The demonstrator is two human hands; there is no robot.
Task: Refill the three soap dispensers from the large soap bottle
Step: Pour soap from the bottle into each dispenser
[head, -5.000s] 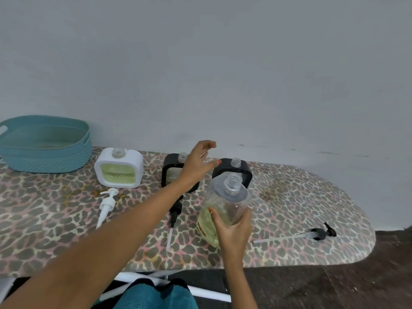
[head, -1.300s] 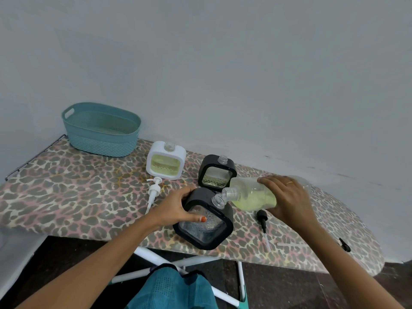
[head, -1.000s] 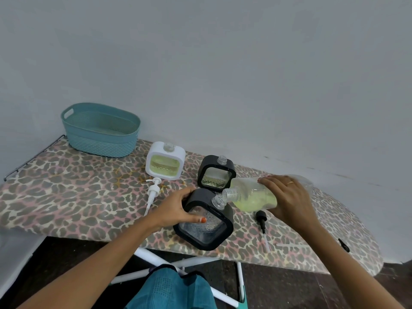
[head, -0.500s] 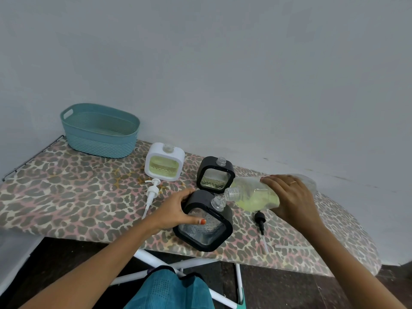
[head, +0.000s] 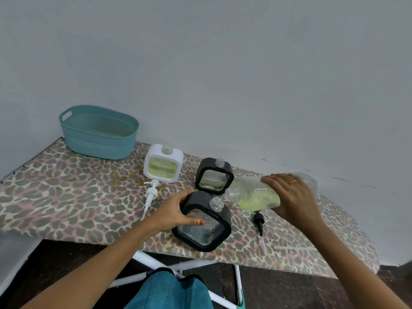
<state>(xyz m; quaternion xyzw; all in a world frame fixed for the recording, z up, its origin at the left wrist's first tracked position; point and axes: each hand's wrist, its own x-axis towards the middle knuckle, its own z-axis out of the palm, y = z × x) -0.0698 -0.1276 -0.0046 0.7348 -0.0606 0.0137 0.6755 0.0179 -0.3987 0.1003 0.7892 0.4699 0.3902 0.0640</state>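
Note:
My right hand (head: pixel 292 197) grips the large clear soap bottle (head: pixel 252 195), tipped on its side with yellow-green soap inside; its open mouth sits just above the neck of a black dispenser (head: pixel 204 224). My left hand (head: pixel 172 211) holds that black dispenser by its left side at the board's near edge; it looks almost empty. A second black dispenser (head: pixel 214 176) stands behind it with a little soap at the bottom. A white dispenser (head: pixel 163 166), mostly full, stands further left. All three necks are uncapped.
A teal basket (head: pixel 98 132) sits at the back left of the leopard-print ironing board (head: pixel 66 197). A white pump (head: pixel 150 195) lies in front of the white dispenser. A black pump (head: pixel 259 224) lies under the bottle. The wall is close behind.
Five seconds ago the bottle stood upright in my right hand and my left reached for the dispensers. Over the last second the bottle's mouth has edged slightly closer to the dispenser's neck.

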